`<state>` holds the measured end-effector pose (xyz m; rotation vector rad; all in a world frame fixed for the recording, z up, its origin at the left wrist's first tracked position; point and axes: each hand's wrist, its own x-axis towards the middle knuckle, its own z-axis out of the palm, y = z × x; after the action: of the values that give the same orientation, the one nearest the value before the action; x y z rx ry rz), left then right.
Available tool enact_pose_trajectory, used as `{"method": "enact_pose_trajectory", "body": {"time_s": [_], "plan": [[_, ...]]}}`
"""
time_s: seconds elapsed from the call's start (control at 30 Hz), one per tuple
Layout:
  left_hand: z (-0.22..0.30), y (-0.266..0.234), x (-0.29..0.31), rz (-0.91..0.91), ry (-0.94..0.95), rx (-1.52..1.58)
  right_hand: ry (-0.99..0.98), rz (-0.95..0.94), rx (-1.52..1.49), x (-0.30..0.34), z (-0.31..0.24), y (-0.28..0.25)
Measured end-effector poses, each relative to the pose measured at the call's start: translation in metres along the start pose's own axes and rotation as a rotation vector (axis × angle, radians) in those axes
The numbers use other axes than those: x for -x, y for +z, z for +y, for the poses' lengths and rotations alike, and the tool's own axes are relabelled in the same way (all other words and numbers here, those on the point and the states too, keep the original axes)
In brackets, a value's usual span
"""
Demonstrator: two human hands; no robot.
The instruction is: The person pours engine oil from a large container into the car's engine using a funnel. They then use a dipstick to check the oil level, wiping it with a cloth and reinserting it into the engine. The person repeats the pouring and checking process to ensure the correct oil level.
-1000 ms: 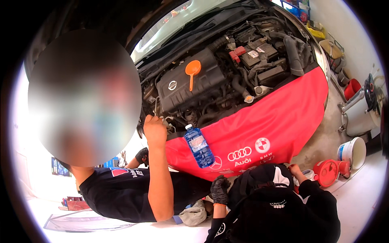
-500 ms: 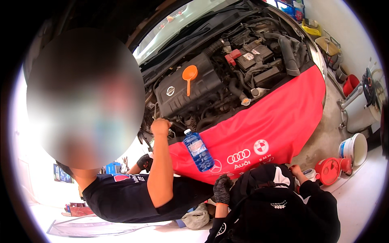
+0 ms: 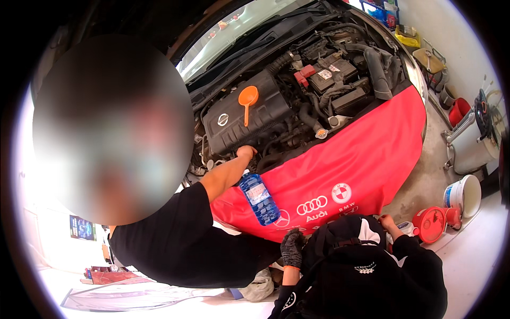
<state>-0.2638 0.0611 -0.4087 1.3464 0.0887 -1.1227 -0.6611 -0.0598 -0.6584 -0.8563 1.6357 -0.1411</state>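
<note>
One red cover [image 3: 366, 154], one blue bottle [image 3: 258, 199], one orange scoop [image 3: 248, 97]. Gloved left hand [image 3: 292, 249] loosely curled; any hold can't be made out. Right hand [image 3: 389, 221] (bare) partly hidden by dark clothing; opening, grip unclear. Cover lies just beyond both hands; bottle on it, ahead-left of the glove.

Light: bright overall, strongest at left and below, where the floor [image 3: 223, 308] washes out to white. Hood [image 3: 127, 16] underside sinks into near-black. Engine [image 3: 255, 119] dimmer but legible. Windshield [image 3: 215, 41] pale, hazy with glare. Cloth [image 3: 366, 143] saturated, faint sheen. Shirt [image 3: 175, 239] dark, folds barely readable. Focus: bottle [image 3: 258, 195] fairly crisp; large oval at left wholly blurred. Distortion: fisheye bowing, black vignette, violet fringe at rim.
</note>
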Motion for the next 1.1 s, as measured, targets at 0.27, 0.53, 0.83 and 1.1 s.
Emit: {"method": "enact_pose_trajectory", "body": {"time_s": [0.27, 0.53, 0.83, 1.1], "plan": [[-0.003, 0.002, -0.002, -0.014, -0.005, 0.004, -0.052, 0.014, 0.013, -0.007, 0.006, -0.001], [-0.009, 0.002, -0.004, -0.018, -0.008, 0.008, 0.012, 0.007, -0.001, -0.003, -0.001, -0.003], [-0.015, -0.002, -0.013, -0.031, 0.005, 0.001, -0.017, 0.015, 0.048, -0.019, 0.015, 0.006], [0.006, -0.01, -0.023, 0.056, 0.153, -0.079, -0.043, 0.029, 0.04, -0.02, 0.021, 0.009]]}}
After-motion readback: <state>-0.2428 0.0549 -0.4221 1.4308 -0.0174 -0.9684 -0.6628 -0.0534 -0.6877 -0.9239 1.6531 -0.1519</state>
